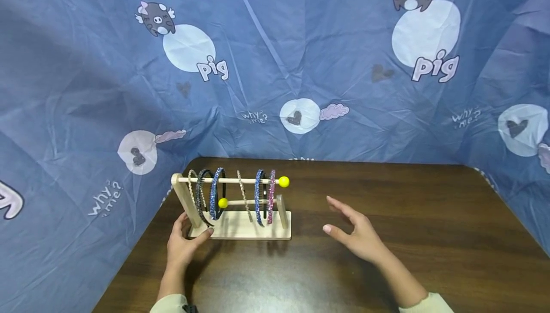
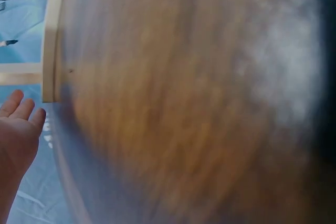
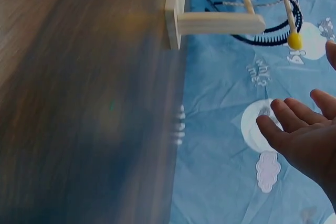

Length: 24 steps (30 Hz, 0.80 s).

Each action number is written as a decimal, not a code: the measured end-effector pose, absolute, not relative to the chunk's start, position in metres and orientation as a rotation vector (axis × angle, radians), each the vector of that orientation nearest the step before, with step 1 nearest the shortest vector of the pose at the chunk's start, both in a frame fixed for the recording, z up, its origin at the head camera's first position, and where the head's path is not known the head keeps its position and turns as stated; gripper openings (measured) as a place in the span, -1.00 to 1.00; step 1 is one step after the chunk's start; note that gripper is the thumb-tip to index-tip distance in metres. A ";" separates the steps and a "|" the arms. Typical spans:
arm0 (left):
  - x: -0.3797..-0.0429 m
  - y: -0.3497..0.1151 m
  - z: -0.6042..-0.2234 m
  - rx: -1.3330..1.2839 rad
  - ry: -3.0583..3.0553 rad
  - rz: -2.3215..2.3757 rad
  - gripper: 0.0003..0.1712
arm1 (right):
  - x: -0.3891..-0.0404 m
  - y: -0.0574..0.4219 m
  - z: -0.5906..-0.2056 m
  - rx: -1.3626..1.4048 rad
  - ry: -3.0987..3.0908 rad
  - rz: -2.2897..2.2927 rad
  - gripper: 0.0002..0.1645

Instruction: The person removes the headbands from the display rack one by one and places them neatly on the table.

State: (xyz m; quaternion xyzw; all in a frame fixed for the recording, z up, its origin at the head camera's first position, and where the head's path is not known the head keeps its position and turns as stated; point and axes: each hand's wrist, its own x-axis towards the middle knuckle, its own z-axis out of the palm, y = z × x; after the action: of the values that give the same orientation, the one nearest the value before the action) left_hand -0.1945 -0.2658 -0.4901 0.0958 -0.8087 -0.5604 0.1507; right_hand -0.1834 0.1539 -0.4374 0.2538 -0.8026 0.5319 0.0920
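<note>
A pale wooden headband stand [image 1: 253, 234] stands on the table, with two rods that each end in a yellow ball [image 1: 284, 182]. Several headbands hang on it: a pink glittery one [image 1: 271, 203], a blue one [image 1: 258, 200], a thin beige one [image 1: 242, 191], another blue one [image 1: 213, 198] and darker ones at the left. My left hand [image 1: 182, 246] is spread around the base's left end; whether it touches is unclear. Its fingers look extended in the left wrist view. To the right of the stand, my right hand [image 1: 361, 239] hovers with fingers apart, holding nothing.
The dark brown wooden table [image 1: 429, 217] extends to the right of the stand. Behind and to the left hangs a blue cloth [image 1: 266, 64] printed with pigs and hearts, close to the table's far edge.
</note>
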 end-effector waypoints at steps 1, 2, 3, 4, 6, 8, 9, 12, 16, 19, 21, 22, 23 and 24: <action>-0.195 -0.266 -0.491 0.273 -2.328 -1.608 0.00 | -0.185 0.151 -0.437 0.763 -2.372 1.595 -0.28; -0.196 -0.265 -0.493 0.269 -2.334 -1.607 0.01 | -0.186 0.148 -0.436 0.773 -2.360 1.611 -0.29; -0.197 -0.265 -0.494 0.262 -2.336 -1.608 0.02 | -0.187 0.146 -0.435 0.787 -2.346 1.621 -0.30; -0.198 -0.265 -0.495 0.255 -2.342 -1.607 0.03 | -0.188 0.143 -0.433 0.796 -2.332 1.634 -0.30; -0.199 -0.265 -0.497 0.252 -2.362 -1.590 0.05 | -0.190 0.139 -0.431 0.810 -2.305 1.657 -0.31; -0.200 -0.265 -0.500 0.259 -2.390 -1.565 0.08 | -0.192 0.135 -0.429 0.822 -2.275 1.693 -0.33; -0.200 -0.266 -0.501 0.267 -2.408 -1.547 0.10 | -0.193 0.133 -0.427 0.826 -2.262 1.715 -0.33; -0.202 -0.267 -0.503 0.284 -2.467 -1.490 0.17 | -0.191 0.125 -0.414 0.828 -2.243 1.791 -0.35; -0.203 -0.268 -0.501 0.288 -2.517 -1.433 0.26 | -0.196 0.116 -0.411 0.847 -2.223 1.881 -0.35; -0.205 -0.268 -0.502 0.283 -2.534 -1.391 0.30 | -0.205 0.112 -0.421 0.844 -2.195 1.955 -0.35; -0.207 -0.269 -0.504 0.278 -2.542 -1.368 0.32 | -0.208 0.108 -0.424 0.832 -2.185 1.999 -0.35; -0.207 -0.269 -0.505 0.275 -2.547 -1.361 0.32 | -0.208 0.106 -0.424 0.830 -2.179 2.018 -0.36; -0.208 -0.269 -0.507 0.275 -2.552 -1.359 0.32 | -0.209 0.104 -0.424 0.827 -2.176 2.031 -0.36; -0.208 -0.270 -0.508 0.273 -2.562 -1.353 0.33 | -0.208 0.101 -0.424 0.826 -2.172 2.046 -0.36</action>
State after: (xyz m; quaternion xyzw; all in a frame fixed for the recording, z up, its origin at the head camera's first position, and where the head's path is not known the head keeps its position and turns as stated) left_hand -0.2080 -0.2698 -0.5082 0.0931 -0.8745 -0.4617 0.1156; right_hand -0.2085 0.1013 -0.4243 0.2666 -0.7014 0.6606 0.0229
